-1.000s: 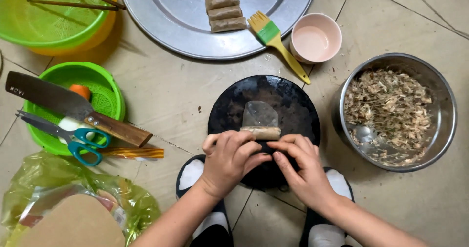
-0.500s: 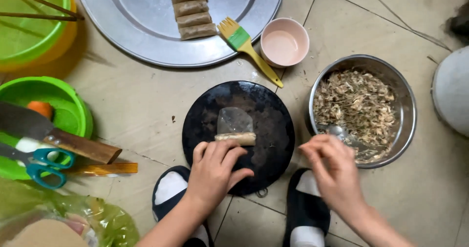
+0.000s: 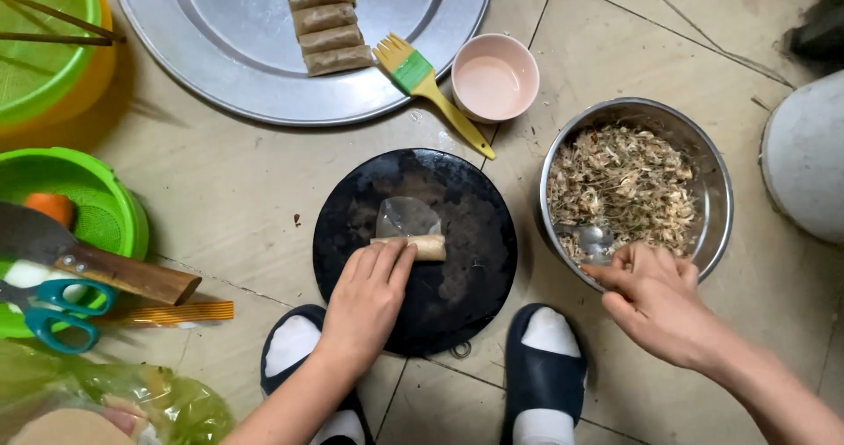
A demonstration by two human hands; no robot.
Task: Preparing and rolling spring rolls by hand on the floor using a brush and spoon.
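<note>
1. The left hand lies flat, fingers open, pressing a half-rolled spring roll on the round black board. Nothing is gripped, it's just pinned there.
2. The right hand is at the rim of the steel bowl of shredded filling, fingers curled around a spoon handle (can't tell how firmly).
3. The risk I see: with only one hand holding it, the roll could loosen or unroll if the pressure shifts.
4. The wrapper is thin and see-through, so it might tear or stick to the board.
5. The roll looks pale tan, with a loose clear wrapper flap above it.
</note>
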